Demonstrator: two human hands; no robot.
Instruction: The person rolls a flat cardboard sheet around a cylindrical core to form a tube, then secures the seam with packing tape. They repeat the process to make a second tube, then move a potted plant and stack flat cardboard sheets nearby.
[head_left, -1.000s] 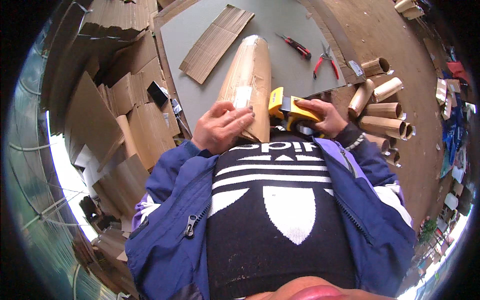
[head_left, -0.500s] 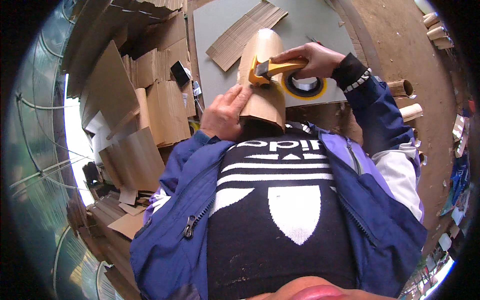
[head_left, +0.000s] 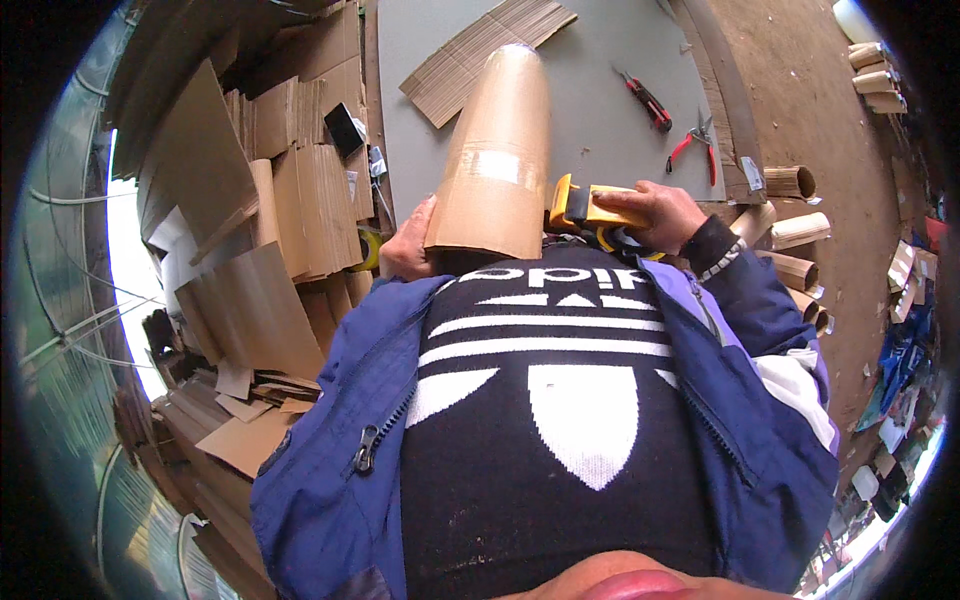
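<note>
A rolled cardboard tube [head_left: 495,130] lies lengthwise in front of my chest, its wide end toward me, with a shiny strip of clear tape [head_left: 497,167] across its middle. My left hand [head_left: 408,240] grips the tube's left side near that wide end; some of its fingers are hidden. In my right hand [head_left: 668,213], closed round the handle, is a yellow and black tape dispenser [head_left: 600,207], just right of the tube and apart from it. The dispenser's roll is mostly hidden beneath the hand.
On the grey tabletop [head_left: 600,90] are a flat cardboard piece [head_left: 475,55], a red utility knife [head_left: 645,100] and red-handled pruning shears [head_left: 700,150]. Stacked cardboard [head_left: 320,205] and a dark phone [head_left: 345,130] are at left. More cardboard tubes [head_left: 800,230] lie at right.
The tape dispenser has come off the tube and moved right and toward me in my right hand. My left hand has shifted to the tube's side, and a tape strip now shows across it.
</note>
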